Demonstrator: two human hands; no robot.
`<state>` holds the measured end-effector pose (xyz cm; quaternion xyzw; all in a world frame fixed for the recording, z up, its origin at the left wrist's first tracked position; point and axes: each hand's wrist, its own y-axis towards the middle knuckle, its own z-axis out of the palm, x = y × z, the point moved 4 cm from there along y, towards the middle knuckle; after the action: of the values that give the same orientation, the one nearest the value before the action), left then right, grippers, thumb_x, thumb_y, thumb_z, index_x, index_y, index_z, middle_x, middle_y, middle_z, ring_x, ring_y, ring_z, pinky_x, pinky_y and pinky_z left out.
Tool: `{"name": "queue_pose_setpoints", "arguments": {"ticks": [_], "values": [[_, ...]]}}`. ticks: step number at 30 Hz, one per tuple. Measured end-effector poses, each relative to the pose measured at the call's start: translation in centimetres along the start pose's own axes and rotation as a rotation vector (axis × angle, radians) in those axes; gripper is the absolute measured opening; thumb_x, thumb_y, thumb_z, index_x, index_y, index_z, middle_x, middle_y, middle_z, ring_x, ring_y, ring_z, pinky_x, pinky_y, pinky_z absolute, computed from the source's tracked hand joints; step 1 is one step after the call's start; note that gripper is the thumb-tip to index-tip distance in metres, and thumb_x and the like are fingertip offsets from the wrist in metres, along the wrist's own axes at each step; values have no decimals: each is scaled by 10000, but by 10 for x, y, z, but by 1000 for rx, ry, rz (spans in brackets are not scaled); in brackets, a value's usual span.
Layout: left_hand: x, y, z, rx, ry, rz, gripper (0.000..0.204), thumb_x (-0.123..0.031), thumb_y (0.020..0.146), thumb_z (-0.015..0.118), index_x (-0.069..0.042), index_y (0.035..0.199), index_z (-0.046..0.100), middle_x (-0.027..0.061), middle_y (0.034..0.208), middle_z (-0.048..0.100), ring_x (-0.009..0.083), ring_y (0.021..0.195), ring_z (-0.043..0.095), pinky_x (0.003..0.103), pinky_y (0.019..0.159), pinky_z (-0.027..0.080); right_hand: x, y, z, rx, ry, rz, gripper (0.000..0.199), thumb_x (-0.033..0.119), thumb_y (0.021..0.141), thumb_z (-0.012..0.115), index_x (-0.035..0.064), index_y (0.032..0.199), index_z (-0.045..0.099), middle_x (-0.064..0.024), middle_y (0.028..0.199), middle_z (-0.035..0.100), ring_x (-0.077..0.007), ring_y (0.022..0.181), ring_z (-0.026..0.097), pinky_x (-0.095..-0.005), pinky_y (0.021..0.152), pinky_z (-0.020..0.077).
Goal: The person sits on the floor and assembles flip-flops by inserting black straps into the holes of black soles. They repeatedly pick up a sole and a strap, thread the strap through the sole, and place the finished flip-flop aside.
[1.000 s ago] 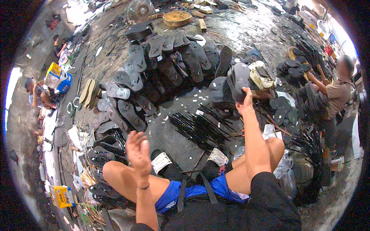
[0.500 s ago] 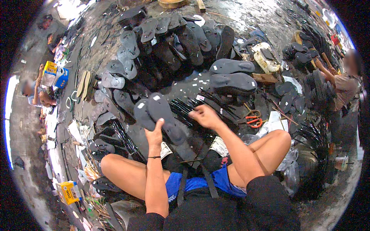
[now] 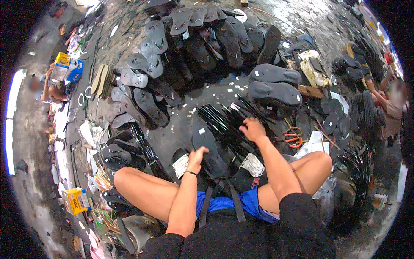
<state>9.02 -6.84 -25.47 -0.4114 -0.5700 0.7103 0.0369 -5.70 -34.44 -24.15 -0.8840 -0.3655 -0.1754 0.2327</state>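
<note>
My left hand (image 3: 198, 159) is closed on the left edge of a dark grey flip-flop sole (image 3: 208, 146), with the thumb lying toward its top. The sole is low between my legs, and a small white label sits near its far end. To the right, my right hand (image 3: 254, 129) is over a spread bundle of shiny black strips (image 3: 224, 123). Its fingers are curled together at the bundle's right side, and what they pinch, if anything, does not show.
Dark soles (image 3: 198, 52) stand in a curved row ahead. More soles (image 3: 275, 93) lie stacked at the right. Orange-handled scissors (image 3: 293, 140) rest near my right knee. Another strip bundle (image 3: 146, 146) lies by my left knee. A person (image 3: 390, 99) sits at the far right.
Two soles were raised side by side in my left hand; now one shows, lower and farther right. My right hand has moved right along the strips. The whole view has shifted slightly.
</note>
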Motion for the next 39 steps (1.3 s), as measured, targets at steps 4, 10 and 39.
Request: {"name": "queue_pose_setpoints", "arguments": {"ticks": [4, 10, 39], "values": [[-6, -15, -11, -331, 576, 252, 860, -281, 701, 767, 82, 1385, 393, 258, 1345, 538, 386, 1192, 530, 421, 1028, 431, 5, 5, 1, 50, -29, 142, 266, 291, 878, 685, 64, 1014, 704, -166, 1058, 705, -377, 1015, 666, -475, 888, 539], [-79, -72, 15, -499, 637, 782, 599, -252, 827, 738, -15, 1340, 538, 191, 1260, 609, 323, 1216, 548, 432, 1050, 421, 3, 9, -31, -143, 285, 103, 224, 221, 863, 697, 15, 952, 704, -166, 894, 733, -325, 873, 714, -412, 799, 553], [-178, -172, 62, 369, -340, 681, 546, -147, 945, 698, 19, 1407, 458, 94, 1094, 702, 132, 900, 654, 251, 678, 553, 152, -180, -117, 257, 1309, 137, 164, 94, 978, 627, -15, 1101, 629, -118, 980, 716, -176, 803, 707, -312, 643, 601]]}}
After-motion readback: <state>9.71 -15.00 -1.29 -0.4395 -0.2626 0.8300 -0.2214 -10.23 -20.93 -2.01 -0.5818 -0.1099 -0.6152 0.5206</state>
